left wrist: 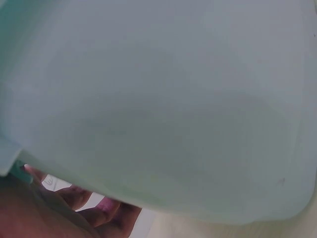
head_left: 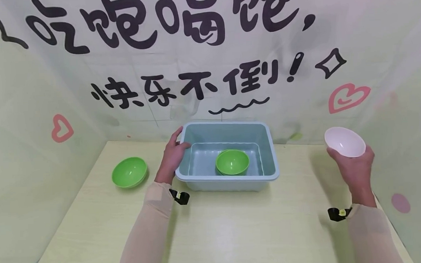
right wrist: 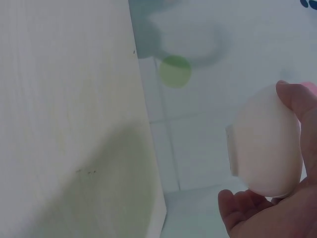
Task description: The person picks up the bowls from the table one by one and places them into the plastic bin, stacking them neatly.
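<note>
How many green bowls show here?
3: one green bowl on the table left of the blue tub, apparently two nested green bowls inside it; more may be hidden beneath.

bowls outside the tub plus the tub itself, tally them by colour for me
Green bowl: 1, on the table
White bowl: 1, held in the right hand
Blue tub: 1, gripped at its side by the left hand
Total: 3
</note>
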`<move>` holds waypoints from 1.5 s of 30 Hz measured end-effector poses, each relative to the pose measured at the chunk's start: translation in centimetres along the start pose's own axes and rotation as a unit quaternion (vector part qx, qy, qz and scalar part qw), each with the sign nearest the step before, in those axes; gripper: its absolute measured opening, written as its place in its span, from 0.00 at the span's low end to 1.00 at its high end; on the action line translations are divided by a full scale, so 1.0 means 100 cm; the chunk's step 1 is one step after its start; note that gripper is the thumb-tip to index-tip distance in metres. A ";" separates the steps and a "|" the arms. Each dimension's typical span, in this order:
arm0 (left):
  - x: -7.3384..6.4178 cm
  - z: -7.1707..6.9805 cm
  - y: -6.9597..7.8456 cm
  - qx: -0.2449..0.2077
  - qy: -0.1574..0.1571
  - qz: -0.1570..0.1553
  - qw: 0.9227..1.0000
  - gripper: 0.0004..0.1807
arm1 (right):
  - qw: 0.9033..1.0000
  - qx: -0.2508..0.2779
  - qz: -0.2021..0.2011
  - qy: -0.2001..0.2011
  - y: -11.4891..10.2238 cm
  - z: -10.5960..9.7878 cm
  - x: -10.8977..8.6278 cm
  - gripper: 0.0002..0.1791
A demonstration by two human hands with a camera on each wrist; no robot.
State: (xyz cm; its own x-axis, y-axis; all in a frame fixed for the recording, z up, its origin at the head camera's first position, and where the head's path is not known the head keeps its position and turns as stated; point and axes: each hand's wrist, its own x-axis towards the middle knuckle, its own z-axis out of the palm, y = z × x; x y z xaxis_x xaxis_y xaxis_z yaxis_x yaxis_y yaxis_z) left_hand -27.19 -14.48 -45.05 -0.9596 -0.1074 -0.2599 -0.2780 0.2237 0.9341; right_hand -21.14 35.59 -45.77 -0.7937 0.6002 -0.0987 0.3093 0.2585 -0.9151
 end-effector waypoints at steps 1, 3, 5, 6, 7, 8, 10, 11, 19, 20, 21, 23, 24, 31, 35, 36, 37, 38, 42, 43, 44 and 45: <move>0.000 0.000 0.000 -0.001 0.000 0.000 1.000 0.39 | 1.000 0.005 -0.001 -0.001 -0.003 0.001 -0.001 0.58; 0.000 0.000 0.000 -0.003 0.001 0.001 1.000 0.39 | 1.000 0.013 -0.003 -0.001 -0.007 0.002 -0.002 0.58; -0.001 0.000 0.001 -0.003 0.001 0.000 1.000 0.39 | 1.000 0.020 -0.007 -0.002 -0.012 0.003 -0.004 0.57; -0.001 0.000 0.001 -0.004 0.001 -0.001 1.000 0.39 | 1.000 0.021 -0.009 -0.003 -0.013 0.004 -0.004 0.57; -0.001 0.000 0.001 -0.003 0.001 -0.001 1.000 0.39 | 1.000 0.022 -0.012 -0.003 -0.015 0.005 -0.005 0.57; -0.002 0.000 0.002 -0.003 0.001 -0.002 1.000 0.39 | 1.000 0.021 -0.016 -0.004 -0.017 0.006 -0.006 0.57; -0.003 0.000 0.003 -0.002 0.002 -0.002 1.000 0.39 | 0.999 0.024 -0.027 -0.004 -0.020 0.008 -0.007 0.56; -0.003 0.000 0.003 -0.003 0.002 -0.002 1.000 0.39 | 0.999 0.024 -0.032 -0.004 -0.021 0.010 -0.007 0.56; -0.004 0.001 0.005 -0.006 0.001 0.000 1.000 0.39 | 0.997 0.030 -0.066 -0.010 -0.033 0.019 -0.009 0.55; -0.004 0.001 0.005 -0.006 0.001 -0.001 1.000 0.39 | 0.997 0.029 -0.071 -0.014 -0.034 0.020 -0.009 0.55; -0.003 0.001 0.004 -0.006 0.001 -0.003 1.000 0.39 | 0.997 0.027 -0.074 -0.019 -0.035 0.021 -0.010 0.56; -0.003 0.001 0.004 -0.005 0.001 -0.006 1.000 0.39 | 0.996 0.025 -0.081 -0.027 -0.037 0.024 -0.012 0.56; -0.003 0.000 0.004 -0.004 0.001 -0.007 1.000 0.39 | 0.996 0.024 -0.084 -0.031 -0.038 0.025 -0.013 0.56; -0.002 0.000 0.004 -0.008 -0.001 -0.008 1.000 0.39 | 0.992 0.019 -0.109 -0.053 -0.045 0.038 -0.022 0.57; -0.002 0.000 0.004 -0.009 -0.002 -0.007 1.000 0.39 | 0.990 0.007 -0.121 -0.067 -0.050 0.046 -0.028 0.58; -0.002 0.000 0.004 -0.010 -0.003 -0.006 1.000 0.39 | 0.990 0.006 -0.125 -0.069 -0.051 0.047 -0.029 0.58; -0.002 0.000 0.004 -0.011 -0.003 -0.005 1.000 0.39 | 0.989 0.006 -0.129 -0.071 -0.053 0.048 -0.030 0.58; -0.002 0.000 0.005 -0.011 -0.004 -0.005 1.000 0.39 | 0.989 0.003 -0.132 -0.072 -0.054 0.049 -0.031 0.58; -0.003 0.000 0.005 -0.011 -0.004 -0.006 1.000 0.39 | 0.985 -0.006 -0.149 -0.082 -0.057 0.053 -0.036 0.58; -0.003 0.000 0.005 -0.010 -0.004 -0.006 1.000 0.39 | 0.984 -0.008 -0.153 -0.086 -0.058 0.054 -0.037 0.58; -0.003 0.000 0.005 -0.009 -0.004 -0.006 1.000 0.39 | 0.983 -0.011 -0.158 -0.089 -0.058 0.055 -0.038 0.58; -0.003 -0.001 0.005 -0.008 -0.003 -0.006 1.000 0.39 | 0.982 -0.012 -0.164 -0.092 -0.059 0.056 -0.040 0.58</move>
State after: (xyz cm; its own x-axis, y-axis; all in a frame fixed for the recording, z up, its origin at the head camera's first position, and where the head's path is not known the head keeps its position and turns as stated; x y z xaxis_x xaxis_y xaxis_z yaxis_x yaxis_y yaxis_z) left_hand -27.06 -14.39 -44.49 -0.9564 -0.1037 -0.2729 -0.2892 0.2075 0.9345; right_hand -22.72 27.49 -42.19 -0.9329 0.3363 0.1288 0.0323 0.4343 -0.9002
